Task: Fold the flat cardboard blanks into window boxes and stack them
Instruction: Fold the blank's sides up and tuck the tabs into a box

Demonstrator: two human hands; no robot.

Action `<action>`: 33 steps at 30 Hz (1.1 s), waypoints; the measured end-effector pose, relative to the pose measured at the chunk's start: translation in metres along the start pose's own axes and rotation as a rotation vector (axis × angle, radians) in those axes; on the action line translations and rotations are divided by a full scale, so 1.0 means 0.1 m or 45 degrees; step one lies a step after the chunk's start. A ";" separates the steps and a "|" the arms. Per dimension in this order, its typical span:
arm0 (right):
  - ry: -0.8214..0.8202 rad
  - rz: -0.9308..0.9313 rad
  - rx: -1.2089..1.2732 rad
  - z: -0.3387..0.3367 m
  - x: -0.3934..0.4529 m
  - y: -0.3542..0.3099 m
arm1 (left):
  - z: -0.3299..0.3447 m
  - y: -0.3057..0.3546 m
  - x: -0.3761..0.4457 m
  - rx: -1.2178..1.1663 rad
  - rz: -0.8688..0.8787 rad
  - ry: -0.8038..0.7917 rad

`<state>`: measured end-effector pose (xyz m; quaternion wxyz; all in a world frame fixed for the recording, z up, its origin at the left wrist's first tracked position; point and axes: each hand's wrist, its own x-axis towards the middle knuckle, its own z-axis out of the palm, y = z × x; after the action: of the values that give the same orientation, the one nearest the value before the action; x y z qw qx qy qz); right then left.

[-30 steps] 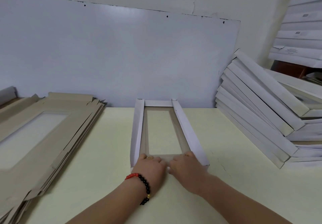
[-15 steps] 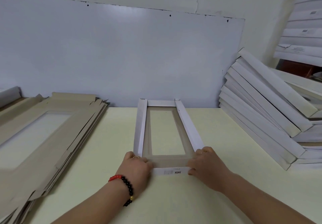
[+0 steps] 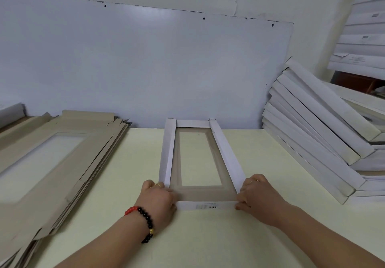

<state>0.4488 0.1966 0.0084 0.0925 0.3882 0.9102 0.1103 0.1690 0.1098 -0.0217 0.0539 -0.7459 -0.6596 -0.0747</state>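
Window box (image 3: 199,163) flat on desk (image 3: 208,236), centre, long axis 12-to-6 o'clock. Near end flap (image 3: 206,205) at 6 o'clock between both hands. Left hand (image 3: 157,200) pinching near-left corner, right hand (image 3: 257,198) pinching near-right corner, equally near. Finished stack (image 3: 312,130) at 2 o'clock, blanks (image 3: 52,163) at 9 o'clock.

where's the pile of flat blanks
In the head view the flat blanks lie on the table's left side, left of the box held by both hands.
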 end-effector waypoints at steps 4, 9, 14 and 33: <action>-0.032 -0.024 -0.126 -0.02 0.04 -0.06 | 0.00 0.01 -0.01 -0.024 0.032 0.011; 0.110 -0.206 -0.243 -0.06 0.18 -0.33 | 0.02 0.09 0.01 0.013 0.038 0.038; 0.145 -0.217 -0.022 -0.10 0.34 -0.66 | -0.05 0.19 -0.10 0.007 0.050 0.213; -0.247 0.719 2.321 -0.43 1.29 -1.18 | 0.16 0.24 -0.18 -0.195 0.072 0.384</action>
<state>0.2692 0.2048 0.0063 -0.2001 0.5234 0.5075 -0.6546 0.1910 0.0921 -0.0408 0.0973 -0.7465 -0.6151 -0.2343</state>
